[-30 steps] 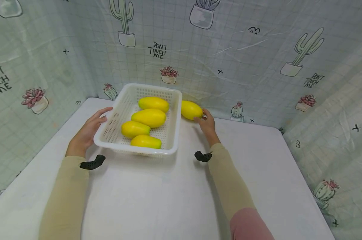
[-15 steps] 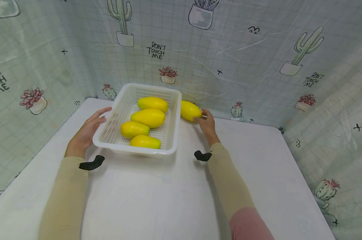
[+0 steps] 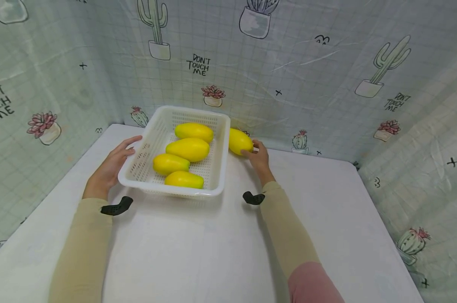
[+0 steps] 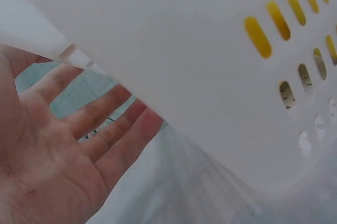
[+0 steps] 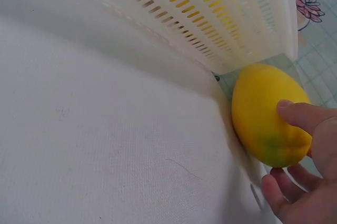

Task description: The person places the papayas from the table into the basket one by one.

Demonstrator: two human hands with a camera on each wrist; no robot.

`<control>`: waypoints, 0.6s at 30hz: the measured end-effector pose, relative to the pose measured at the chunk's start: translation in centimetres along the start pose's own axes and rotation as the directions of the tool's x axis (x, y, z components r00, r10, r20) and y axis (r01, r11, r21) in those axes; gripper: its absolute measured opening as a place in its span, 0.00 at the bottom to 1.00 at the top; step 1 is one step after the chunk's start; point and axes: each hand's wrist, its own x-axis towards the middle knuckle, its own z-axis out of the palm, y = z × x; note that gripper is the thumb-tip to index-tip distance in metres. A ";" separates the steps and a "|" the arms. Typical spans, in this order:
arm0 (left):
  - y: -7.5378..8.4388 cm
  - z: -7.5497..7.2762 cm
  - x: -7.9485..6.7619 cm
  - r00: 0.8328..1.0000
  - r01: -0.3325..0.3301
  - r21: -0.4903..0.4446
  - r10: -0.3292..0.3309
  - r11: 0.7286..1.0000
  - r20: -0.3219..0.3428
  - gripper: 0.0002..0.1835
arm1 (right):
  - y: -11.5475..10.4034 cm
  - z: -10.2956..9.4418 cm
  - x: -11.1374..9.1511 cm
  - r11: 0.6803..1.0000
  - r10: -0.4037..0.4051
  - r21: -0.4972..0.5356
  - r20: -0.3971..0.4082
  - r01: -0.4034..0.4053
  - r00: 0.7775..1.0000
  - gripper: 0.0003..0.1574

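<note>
In the head view, a white perforated plastic basket point(image 3: 175, 191) holds several yellow mangoes, one of them a mango point(image 3: 187, 149) near its middle. My left hand point(image 3: 109, 170) is at the basket's left side. The left wrist view shows that hand's palm and its fingers point(image 4: 129, 134) stretched out, tips at the basket's edge. Another yellow mango point(image 5: 268, 113), greenish at one end, lies outside by the basket's right wall. My right hand point(image 3: 259, 160) holds its near end, thumb on top and fingers around the end. The basket's rim hides part of this mango in the head view.
Everything stands on a white-covered table point(image 3: 198, 252). A curtain point(image 3: 289, 63) printed with cacti hangs right behind the table's back edge and along both sides. Black wrist mounts point(image 3: 116, 206) sit on both forearms.
The mango outside the basket has turned slightly, its near end swinging a little left and toward me with my right hand. The basket and my left hand stay in place.
</note>
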 end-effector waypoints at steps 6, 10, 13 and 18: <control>0.3 0.3 -0.2 1.000 -0.004 0.006 0.004 1.000 0.014 0.27 | -0.3 0.4 -0.3 1.000 -0.001 0.022 0.018 0.001 1.000 0.45; 0.2 0.3 -0.2 1.000 -0.004 0.015 0.004 1.000 0.004 0.27 | -0.7 0.7 -0.6 1.000 0.008 0.029 0.006 -0.008 1.000 0.45; 0.2 0.3 -0.3 1.000 0.000 0.022 0.000 1.000 -0.006 0.27 | -0.9 0.8 -0.7 0.999 0.017 0.031 0.007 -0.017 1.000 0.46; 0.3 0.4 -0.4 1.000 0.006 0.028 -0.006 1.000 -0.012 0.27 | -0.8 0.8 -0.6 0.999 0.018 0.041 0.012 -0.019 1.000 0.46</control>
